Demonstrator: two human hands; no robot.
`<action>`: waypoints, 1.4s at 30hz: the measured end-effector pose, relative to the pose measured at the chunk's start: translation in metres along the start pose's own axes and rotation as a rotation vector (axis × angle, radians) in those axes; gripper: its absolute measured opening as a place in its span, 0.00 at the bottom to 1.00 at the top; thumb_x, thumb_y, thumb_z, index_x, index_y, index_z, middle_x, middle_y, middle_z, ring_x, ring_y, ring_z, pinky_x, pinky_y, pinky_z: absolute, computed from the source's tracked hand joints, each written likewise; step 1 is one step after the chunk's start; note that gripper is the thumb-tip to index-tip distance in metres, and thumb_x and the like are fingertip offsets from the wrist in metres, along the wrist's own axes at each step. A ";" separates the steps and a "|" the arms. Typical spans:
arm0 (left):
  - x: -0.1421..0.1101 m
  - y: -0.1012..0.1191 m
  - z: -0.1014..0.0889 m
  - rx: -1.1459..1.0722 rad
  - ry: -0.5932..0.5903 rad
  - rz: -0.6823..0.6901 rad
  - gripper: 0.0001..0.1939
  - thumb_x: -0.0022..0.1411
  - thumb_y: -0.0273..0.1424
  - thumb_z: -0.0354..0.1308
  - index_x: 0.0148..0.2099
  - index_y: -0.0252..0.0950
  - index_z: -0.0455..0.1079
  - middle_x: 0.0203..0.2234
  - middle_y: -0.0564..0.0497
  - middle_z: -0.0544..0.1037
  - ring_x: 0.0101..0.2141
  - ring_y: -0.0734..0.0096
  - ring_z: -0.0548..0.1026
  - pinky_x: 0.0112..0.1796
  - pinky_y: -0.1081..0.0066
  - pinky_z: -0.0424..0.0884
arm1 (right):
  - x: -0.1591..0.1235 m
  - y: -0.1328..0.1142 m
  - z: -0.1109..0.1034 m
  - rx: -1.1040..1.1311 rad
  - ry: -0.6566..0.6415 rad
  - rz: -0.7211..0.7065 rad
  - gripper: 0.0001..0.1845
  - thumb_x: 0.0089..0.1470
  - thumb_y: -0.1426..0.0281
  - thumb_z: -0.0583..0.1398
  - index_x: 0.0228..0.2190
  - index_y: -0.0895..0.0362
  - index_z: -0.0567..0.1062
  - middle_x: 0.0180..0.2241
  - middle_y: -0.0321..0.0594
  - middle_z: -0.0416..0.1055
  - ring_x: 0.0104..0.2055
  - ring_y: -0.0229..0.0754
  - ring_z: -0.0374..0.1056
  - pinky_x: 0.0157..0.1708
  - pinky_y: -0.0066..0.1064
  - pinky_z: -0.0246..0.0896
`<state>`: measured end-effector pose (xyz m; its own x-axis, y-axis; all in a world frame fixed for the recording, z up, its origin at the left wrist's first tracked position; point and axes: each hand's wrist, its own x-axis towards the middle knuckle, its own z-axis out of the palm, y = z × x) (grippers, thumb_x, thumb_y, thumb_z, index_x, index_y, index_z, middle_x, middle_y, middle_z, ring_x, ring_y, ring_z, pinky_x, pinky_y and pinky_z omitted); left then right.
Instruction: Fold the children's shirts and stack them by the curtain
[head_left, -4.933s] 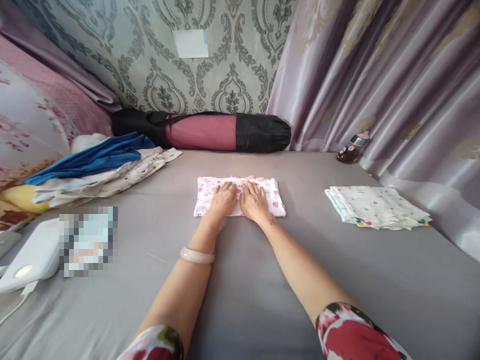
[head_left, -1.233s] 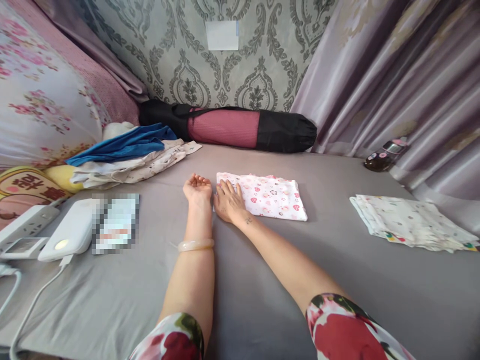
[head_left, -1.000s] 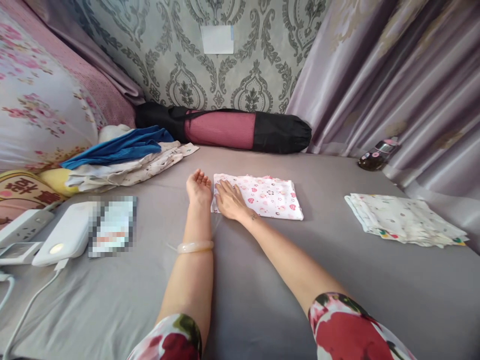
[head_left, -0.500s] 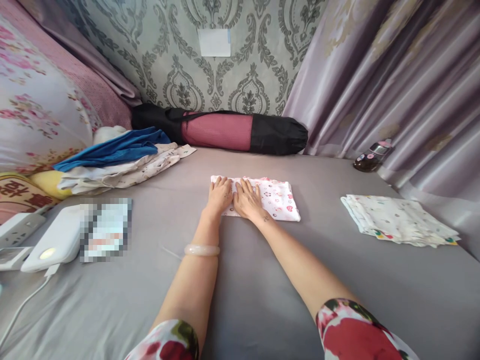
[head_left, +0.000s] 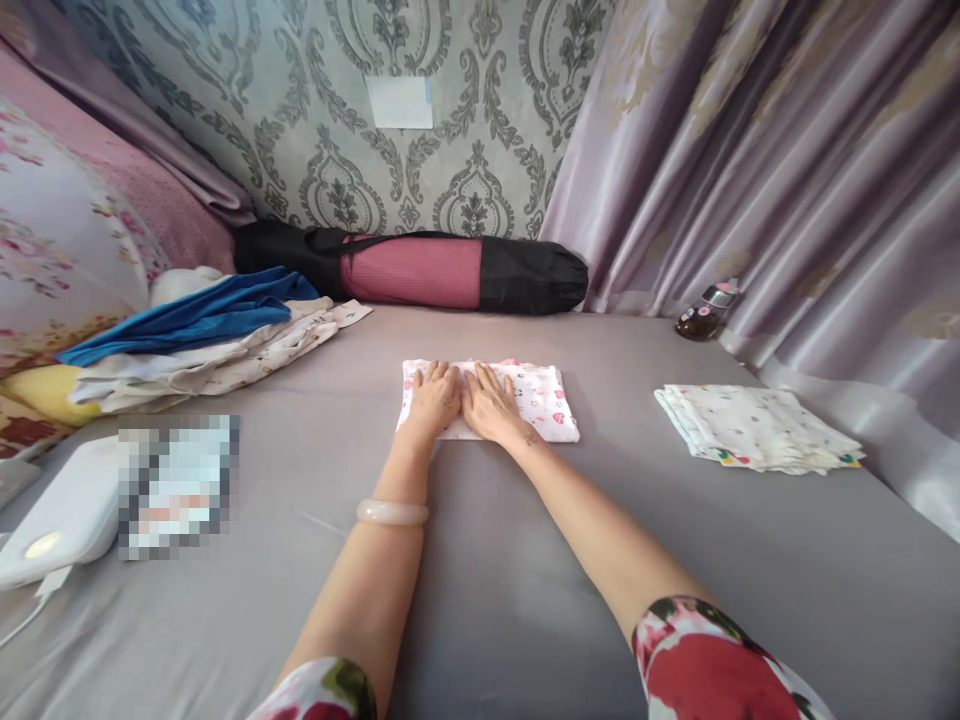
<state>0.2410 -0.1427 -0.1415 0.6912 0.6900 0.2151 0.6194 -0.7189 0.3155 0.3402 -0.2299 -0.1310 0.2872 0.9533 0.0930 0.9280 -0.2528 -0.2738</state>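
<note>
A folded white cloth with pink and red prints (head_left: pixel 541 405) lies flat on the grey bed sheet, in the middle of the head view. My left hand (head_left: pixel 435 397) rests palm down on its left part, fingers stretched out. Close beside it, my right hand (head_left: pixel 491 403) lies flat on the middle of the cloth with its fingers apart. Both hands press on top of the fabric and grip nothing. Their palms and part of the print beneath them are hidden. A pale bangle (head_left: pixel 392 512) circles my left forearm.
A folded white patterned cloth (head_left: pixel 757 428) lies to the right, with a dark bottle (head_left: pixel 705 312) behind it. A black and pink rolled bag (head_left: pixel 411 272) lies along the wall. At left are blue clothing (head_left: pixel 187 315), a white power bank (head_left: pixel 75 505) and a blurred-out flat item (head_left: pixel 184 485).
The view has shifted, so the surroundings sit further left. My left hand has slid slightly inward over the cloth, uncovering more of its left edge. Both hands stay flat on it.
</note>
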 end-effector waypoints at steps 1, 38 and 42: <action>0.000 0.004 0.001 0.006 -0.008 0.025 0.19 0.69 0.28 0.42 0.57 0.35 0.65 0.61 0.37 0.66 0.64 0.51 0.58 0.62 0.44 0.51 | -0.002 0.005 -0.003 -0.010 0.011 0.017 0.29 0.67 0.66 0.42 0.65 0.62 0.58 0.69 0.50 0.47 0.71 0.50 0.40 0.67 0.53 0.30; -0.009 0.049 0.019 0.078 -0.158 0.207 0.25 0.72 0.39 0.40 0.66 0.36 0.59 0.67 0.40 0.57 0.67 0.53 0.53 0.64 0.47 0.48 | -0.027 0.066 -0.005 -0.073 0.200 0.175 0.28 0.66 0.66 0.46 0.63 0.64 0.61 0.67 0.52 0.53 0.69 0.53 0.45 0.66 0.53 0.34; -0.008 0.047 0.020 0.066 -0.141 0.211 0.25 0.72 0.39 0.41 0.66 0.38 0.60 0.67 0.40 0.58 0.67 0.54 0.54 0.64 0.47 0.48 | -0.027 0.066 -0.004 -0.063 0.217 0.172 0.27 0.66 0.67 0.46 0.62 0.63 0.62 0.66 0.51 0.55 0.68 0.52 0.46 0.66 0.52 0.34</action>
<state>0.2721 -0.1841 -0.1472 0.8501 0.5084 0.1371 0.4755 -0.8530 0.2150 0.3948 -0.2730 -0.1474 0.4797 0.8397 0.2547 0.8721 -0.4242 -0.2439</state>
